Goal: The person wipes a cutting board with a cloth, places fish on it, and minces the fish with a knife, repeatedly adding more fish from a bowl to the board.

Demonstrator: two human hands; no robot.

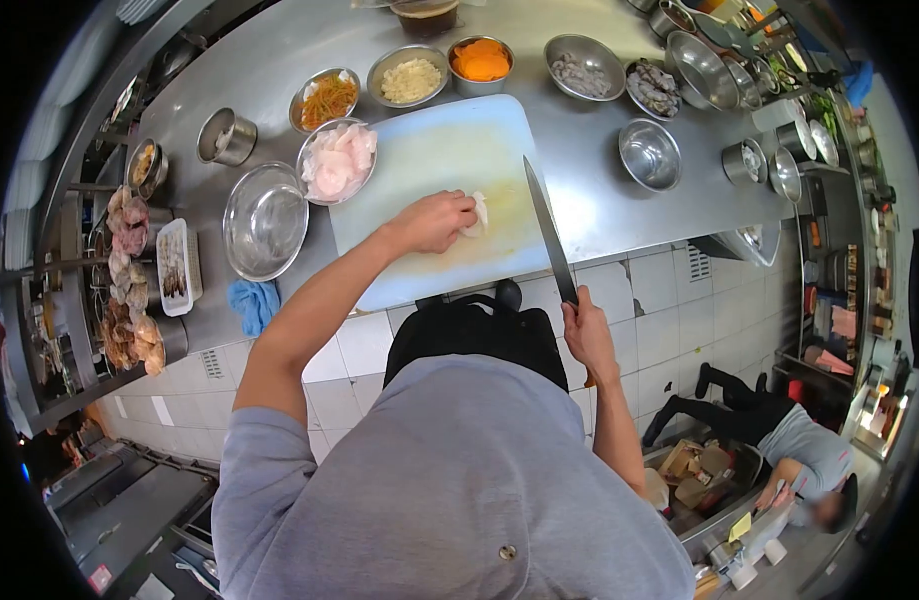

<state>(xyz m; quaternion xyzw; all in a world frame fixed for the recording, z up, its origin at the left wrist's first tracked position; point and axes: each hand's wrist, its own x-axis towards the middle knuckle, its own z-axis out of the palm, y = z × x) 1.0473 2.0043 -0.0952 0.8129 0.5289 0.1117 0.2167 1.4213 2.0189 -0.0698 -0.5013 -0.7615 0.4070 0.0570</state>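
Head view: the left hand [434, 222] was over the middle of the cutting board [419, 160], its fingers bent and narrow at the edge of a small pale slice [476, 215]. Whether they pinched it or only pressed on it, I cannot tell. The right hand [589, 335], right of the frame's centre, had its fingers wrapped around the handle of a long kitchen knife [549, 232]. The blade ran along the board's right edge, its tip pointing up the frame, apart from the slice.

The step in hand looked like handling that one piece, with the knife out to the side. From that pose, a cut would call for bringing the blade inward while the left fingers stayed clear of its edge.

At the board's upper left, pale pink slices [339, 160] filled a round bowl [324, 202]; a bowl of orange slices [481, 60] stood just beyond its top edge on the steel tabletop [579, 130].
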